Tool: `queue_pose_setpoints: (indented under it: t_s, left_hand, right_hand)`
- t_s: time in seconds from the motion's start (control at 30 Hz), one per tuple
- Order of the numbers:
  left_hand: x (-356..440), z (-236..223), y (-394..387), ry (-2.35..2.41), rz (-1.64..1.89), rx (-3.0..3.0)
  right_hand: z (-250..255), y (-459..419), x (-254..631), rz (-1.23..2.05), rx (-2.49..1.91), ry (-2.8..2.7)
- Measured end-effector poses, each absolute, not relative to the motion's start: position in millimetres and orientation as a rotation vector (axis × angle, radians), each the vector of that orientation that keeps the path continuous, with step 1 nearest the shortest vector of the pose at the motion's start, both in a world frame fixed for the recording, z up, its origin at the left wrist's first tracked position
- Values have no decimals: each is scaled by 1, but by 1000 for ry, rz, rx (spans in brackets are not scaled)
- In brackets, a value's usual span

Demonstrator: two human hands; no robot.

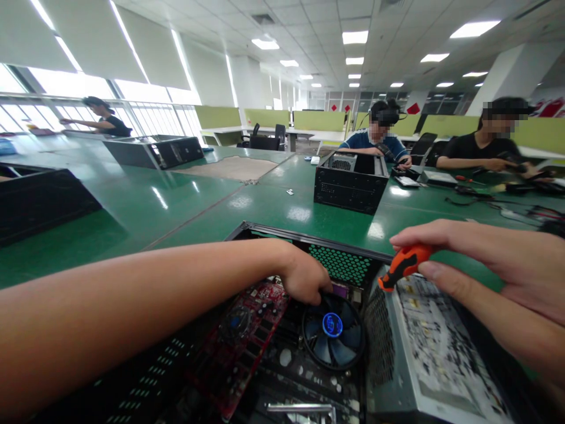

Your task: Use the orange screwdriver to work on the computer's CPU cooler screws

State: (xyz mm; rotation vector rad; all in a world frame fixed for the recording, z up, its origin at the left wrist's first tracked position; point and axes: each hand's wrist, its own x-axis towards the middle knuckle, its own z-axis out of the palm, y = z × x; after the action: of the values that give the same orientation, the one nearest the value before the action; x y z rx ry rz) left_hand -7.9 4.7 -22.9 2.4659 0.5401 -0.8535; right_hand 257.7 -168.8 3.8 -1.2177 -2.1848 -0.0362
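Observation:
An open computer case (304,238) lies in front of me, its inside facing up. My left hand (306,277) reaches into it with curled fingers at the far rim of a round black cooling fan (333,338) with a blue hub. The fingertips are hidden, so what they pinch is unclear. A red circuit board (253,335) lies left of the fan. My right hand (481,277) grips an orange and black screwdriver handle (405,265) between thumb and fingers, above the silver power supply (397,365) with a worn label. The screwdriver's shaft is not visible.
Another black case (351,182) stands ahead on the green table (207,203); more cases (154,150) lie to the left. Beside a cardboard sheet (238,168) runs a table seam. Two people (375,138) handle parts across the table. Loose cables (498,203) lie at the right.

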Motion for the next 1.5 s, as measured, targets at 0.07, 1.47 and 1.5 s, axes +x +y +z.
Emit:
queue_pose_setpoints:
  t_s: [0.07,1.47,1.5]
  left_hand:
    - [-7,-22,4,572,-824,2469]
    - [0,-10,-6,581,-936,2520]
    - [0,-9,-6,584,-953,2521]
  right_hand:
    - [8,-164,253,-43,-1184,-2168]
    - [18,-149,236,135,-1159,-2264]
    - [18,-148,235,127,-1154,-2261]
